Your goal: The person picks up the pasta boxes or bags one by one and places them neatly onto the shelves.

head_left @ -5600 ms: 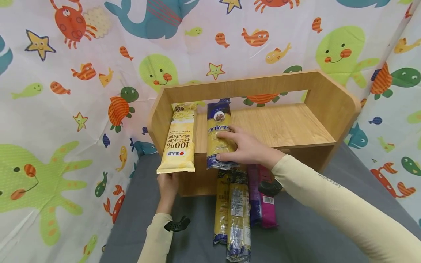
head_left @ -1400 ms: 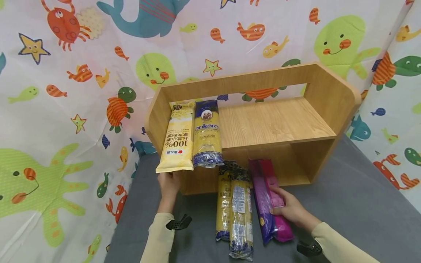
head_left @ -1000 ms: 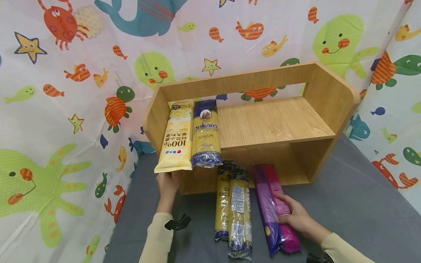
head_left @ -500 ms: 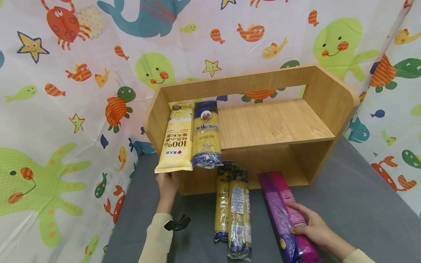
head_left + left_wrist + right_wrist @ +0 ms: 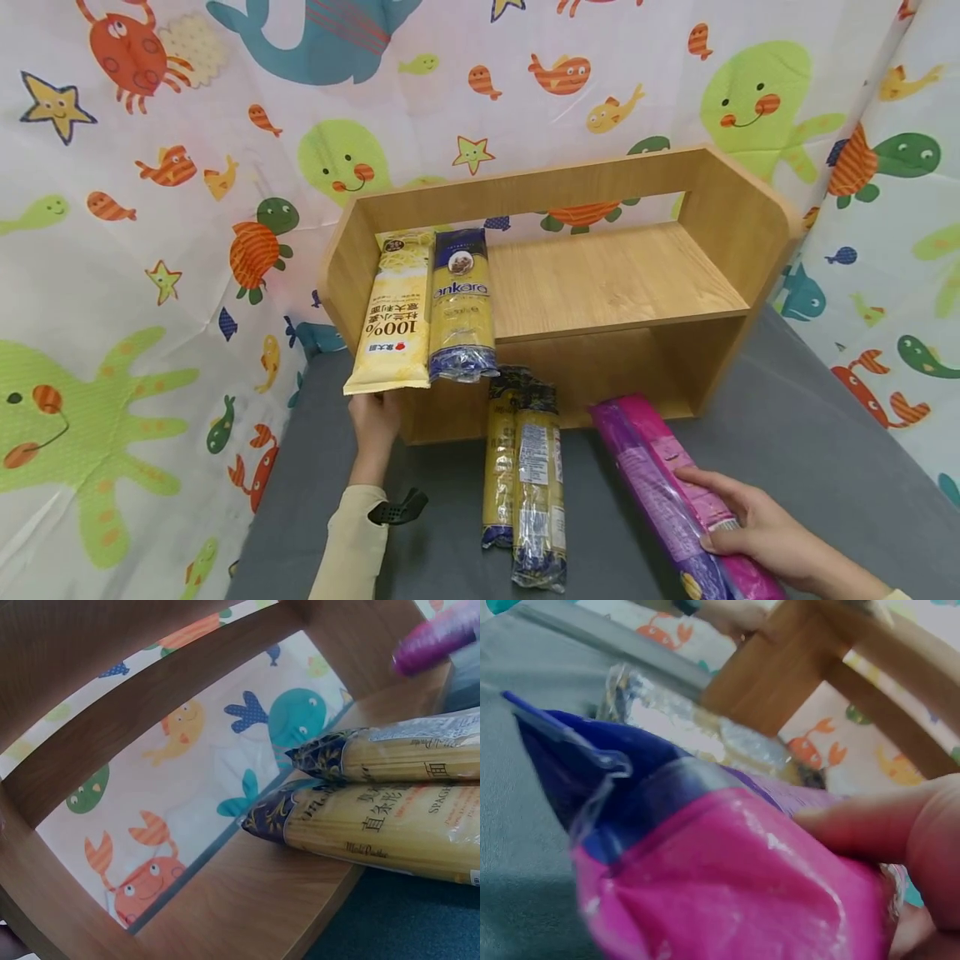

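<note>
One pink packet (image 5: 663, 487) slants across the right hand (image 5: 761, 529), whose thumb and fingers pinch its near half, to the right of two spaghetti packets (image 5: 536, 500) and in front of the wooden shelf (image 5: 615, 287). Moving that pinch closer to the middle and keeping it light would probably steady the far end and spare the creased wrapper; the left hand's (image 5: 373, 425) fingers are hidden behind the yellow packet's (image 5: 393, 333) lower end, so their state cannot be told.
</note>
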